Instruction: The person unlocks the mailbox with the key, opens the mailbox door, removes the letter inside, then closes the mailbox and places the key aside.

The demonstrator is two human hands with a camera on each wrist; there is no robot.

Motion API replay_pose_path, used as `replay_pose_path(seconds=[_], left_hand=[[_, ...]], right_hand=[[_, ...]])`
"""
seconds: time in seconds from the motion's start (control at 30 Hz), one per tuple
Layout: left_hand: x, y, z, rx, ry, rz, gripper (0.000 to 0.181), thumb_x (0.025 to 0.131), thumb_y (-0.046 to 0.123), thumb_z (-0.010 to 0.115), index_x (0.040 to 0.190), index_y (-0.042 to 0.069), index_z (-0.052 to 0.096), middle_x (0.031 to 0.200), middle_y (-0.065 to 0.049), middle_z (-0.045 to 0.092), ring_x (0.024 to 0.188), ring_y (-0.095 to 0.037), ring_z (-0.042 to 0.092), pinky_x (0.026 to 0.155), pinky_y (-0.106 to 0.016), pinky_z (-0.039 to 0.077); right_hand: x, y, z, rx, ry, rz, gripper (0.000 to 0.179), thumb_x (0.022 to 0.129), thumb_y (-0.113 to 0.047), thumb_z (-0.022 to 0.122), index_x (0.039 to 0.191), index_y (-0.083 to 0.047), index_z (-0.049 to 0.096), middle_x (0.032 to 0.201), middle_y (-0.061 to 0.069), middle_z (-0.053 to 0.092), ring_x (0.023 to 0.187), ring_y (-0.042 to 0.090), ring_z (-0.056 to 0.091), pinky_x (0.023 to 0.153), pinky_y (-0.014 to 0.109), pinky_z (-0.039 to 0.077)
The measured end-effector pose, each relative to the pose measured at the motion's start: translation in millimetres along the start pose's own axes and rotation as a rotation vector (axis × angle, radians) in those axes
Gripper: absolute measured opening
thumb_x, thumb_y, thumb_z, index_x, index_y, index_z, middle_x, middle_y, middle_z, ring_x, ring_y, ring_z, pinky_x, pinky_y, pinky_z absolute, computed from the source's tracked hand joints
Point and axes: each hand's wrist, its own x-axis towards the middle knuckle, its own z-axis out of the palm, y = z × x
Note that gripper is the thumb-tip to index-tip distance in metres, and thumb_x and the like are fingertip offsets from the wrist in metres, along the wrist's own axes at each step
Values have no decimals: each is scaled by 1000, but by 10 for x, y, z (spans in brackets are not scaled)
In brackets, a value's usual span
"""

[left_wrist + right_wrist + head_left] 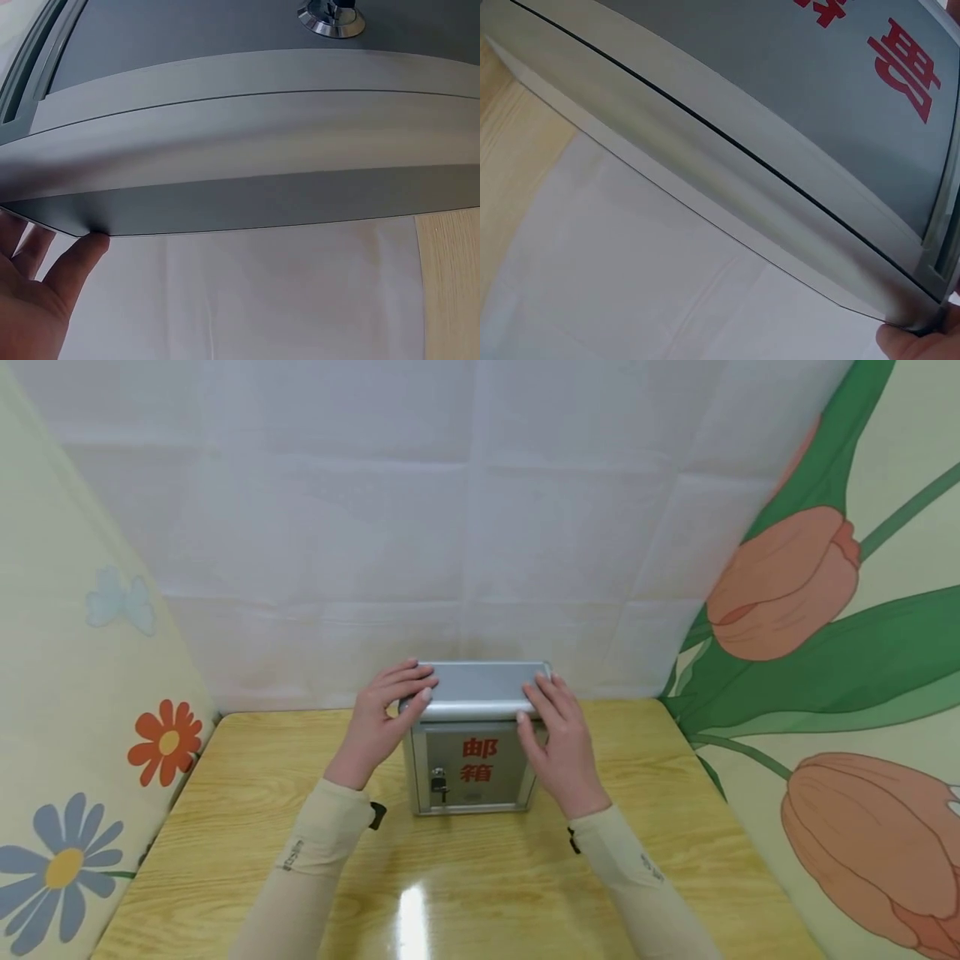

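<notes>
A silver-grey metal mailbox [480, 752] with red Chinese characters stands upright between my hands, its front facing me. A lock with a key [439, 783] sits on the left side of its door, and a lock [332, 18] tops the left wrist view. My left hand [384, 714] rests on the mailbox's top left corner, fingers extended over the lid. At the top right corner, my right hand [561, 739] touches the lid with fairly straight fingers, its thumb by the front edge. Only the fingertips and part of the hand show in the right wrist view.
The mailbox stands on a yellow wood-grain table [300, 827], toward its far edge. Behind it hangs a creased white cloth [375, 527]. Flower-printed panels flank the table: daisies on the left panel [82, 693], tulips on the right panel [885, 710].
</notes>
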Motion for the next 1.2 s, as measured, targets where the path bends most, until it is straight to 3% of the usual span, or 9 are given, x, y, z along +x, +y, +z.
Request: replay_pose_path(seconds=[0.53,0.7,0.9,1.07,1.2], left_hand=[[12,-26,-1,-13,-6,15,25,89,-3,64,114,-6,68,124,-23,59,127,-39,43,109,-46,32],[12,-22,-5,-10,-4,22,26,88,-5,65,113,-7,68,123,-24,60,127,-39,44,108,-47,34],[11,-25,-13,-17,-4,20,26,88,-5,65,113,-7,68,124,-23,59,126,-40,43,108,-46,33],[6,-25,-15,-14,-5,14,26,88,-4,65,113,-7,68,124,-24,59,127,-41,42,108,-46,33],[10,-22,-11,-8,0,26,26,88,-4,65,113,-7,68,124,-24,59,127,-42,42,108,-47,33]], right_hand=[[-15,-32,-6,121,28,59,37,93,-18,61,127,-2,61,138,14,50,138,30,31,112,48,27],[-36,-162,-30,155,77,-37,29,91,-13,58,114,2,66,130,16,57,134,37,36,114,48,22],[-67,-366,-45,208,118,-149,26,89,-11,57,107,3,68,123,18,60,125,41,45,110,53,29],[-154,-500,-10,249,61,-178,24,90,-11,57,107,0,68,116,14,64,117,33,53,105,44,39],[-251,-550,58,260,-39,-169,22,93,-14,56,107,-2,68,109,8,66,108,24,58,98,36,46]])
